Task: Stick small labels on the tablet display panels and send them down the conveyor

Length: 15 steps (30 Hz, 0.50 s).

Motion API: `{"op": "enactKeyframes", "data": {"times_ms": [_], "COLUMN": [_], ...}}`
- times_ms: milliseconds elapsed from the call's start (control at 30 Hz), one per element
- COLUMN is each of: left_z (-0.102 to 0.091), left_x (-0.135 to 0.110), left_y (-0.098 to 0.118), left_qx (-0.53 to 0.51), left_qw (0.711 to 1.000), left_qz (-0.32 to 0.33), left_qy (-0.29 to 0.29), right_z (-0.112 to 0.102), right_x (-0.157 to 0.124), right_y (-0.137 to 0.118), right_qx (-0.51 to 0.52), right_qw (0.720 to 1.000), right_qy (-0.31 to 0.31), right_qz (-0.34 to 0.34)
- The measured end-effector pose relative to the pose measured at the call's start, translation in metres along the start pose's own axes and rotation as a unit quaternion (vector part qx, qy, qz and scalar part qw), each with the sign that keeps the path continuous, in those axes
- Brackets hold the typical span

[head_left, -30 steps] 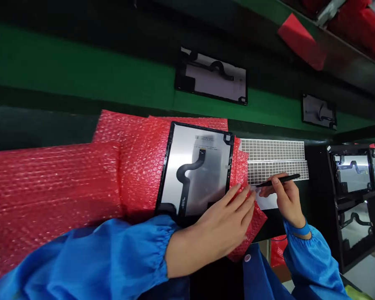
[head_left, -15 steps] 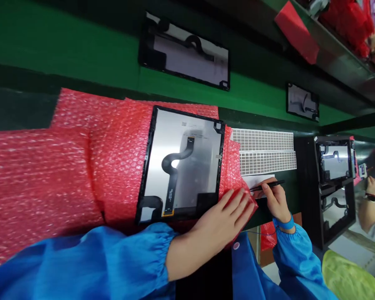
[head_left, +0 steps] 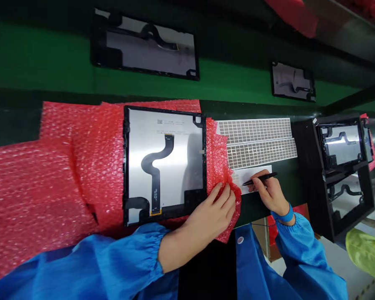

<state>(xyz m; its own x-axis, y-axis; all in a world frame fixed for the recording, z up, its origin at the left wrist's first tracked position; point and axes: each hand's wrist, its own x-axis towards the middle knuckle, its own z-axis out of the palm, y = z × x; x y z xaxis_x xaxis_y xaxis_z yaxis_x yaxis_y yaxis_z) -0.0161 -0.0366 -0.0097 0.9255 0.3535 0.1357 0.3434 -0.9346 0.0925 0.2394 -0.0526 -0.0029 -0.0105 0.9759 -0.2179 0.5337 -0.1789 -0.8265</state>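
A tablet display panel (head_left: 164, 158) lies back side up on red bubble wrap (head_left: 90, 146), its black flex cable curving down the silver back. My left hand (head_left: 212, 212) rests flat on the wrap by the panel's lower right corner, fingers spread, holding nothing. My right hand (head_left: 268, 191) grips black tweezers (head_left: 259, 178) with the tip over a white backing sheet (head_left: 253, 179). Two sheets of small silver stickers (head_left: 256, 141) lie just beyond it.
Two more panels (head_left: 143, 43) (head_left: 292, 81) lie on the green conveyor belt (head_left: 50, 62) behind. A black rack (head_left: 343, 166) at right holds further panels. More red bubble wrap (head_left: 25, 187) is stacked at left. A yellow-green object (head_left: 365, 252) sits at lower right.
The view has swung so everything sits lower and further left. My right hand lowered the tweezers onto the white backing sheet; my left hand slid slightly left along the wrap.
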Motion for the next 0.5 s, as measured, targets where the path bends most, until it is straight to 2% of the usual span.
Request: {"op": "enactKeyframes", "data": {"times_ms": [233, 500], "left_z": [-0.0019, 0.0001], "left_x": [-0.0008, 0.0022], "left_y": [-0.0022, -0.0002], "left_qx": [-0.007, -0.009], "left_qw": [1.0, 1.0], "left_qz": [0.011, -0.002], "left_qy": [-0.021, -0.003], "right_z": [0.0007, -0.0002], "right_x": [0.0016, 0.0014], "right_y": [-0.0037, -0.0008], "right_qx": [0.007, 0.059], "right_qw": [1.0, 0.997], "right_qy": [-0.006, -0.007], "right_qz": [0.009, 0.049]}}
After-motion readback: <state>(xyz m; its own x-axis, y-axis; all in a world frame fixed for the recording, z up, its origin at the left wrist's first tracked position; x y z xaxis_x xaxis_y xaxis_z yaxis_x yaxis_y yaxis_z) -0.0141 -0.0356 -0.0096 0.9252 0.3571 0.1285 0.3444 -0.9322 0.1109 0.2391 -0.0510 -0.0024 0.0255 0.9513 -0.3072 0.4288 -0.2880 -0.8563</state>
